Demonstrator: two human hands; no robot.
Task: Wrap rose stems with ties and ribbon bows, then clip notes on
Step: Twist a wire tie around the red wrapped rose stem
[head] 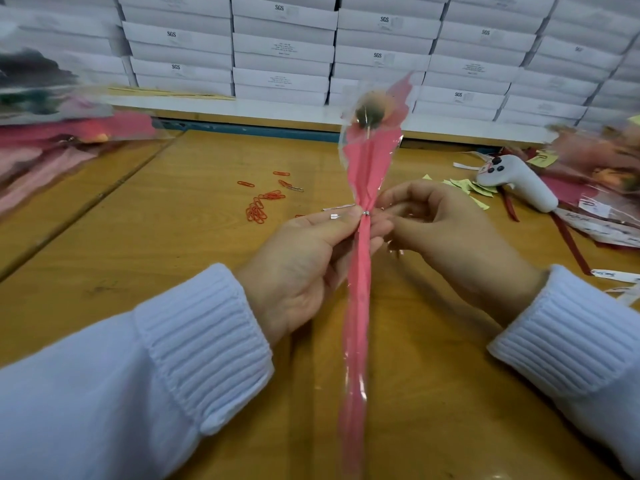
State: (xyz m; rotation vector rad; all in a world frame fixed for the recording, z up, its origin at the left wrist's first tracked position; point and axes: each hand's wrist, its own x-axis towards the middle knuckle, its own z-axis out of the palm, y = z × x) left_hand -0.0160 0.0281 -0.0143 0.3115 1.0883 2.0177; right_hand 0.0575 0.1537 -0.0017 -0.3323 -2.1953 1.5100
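Two pinches: left hand (304, 271) holds the rose (360, 306) at its cinched neck, right hand (450, 230) the tie (366, 213); wrap likely light, slippery, crushable.

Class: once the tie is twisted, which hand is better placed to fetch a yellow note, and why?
Right, probably. The yellow notes lie on that side, just beyond the right hand, which only pinches the tie. The left hand grips the wrapped rose.

Even soft light, blurred warped edges
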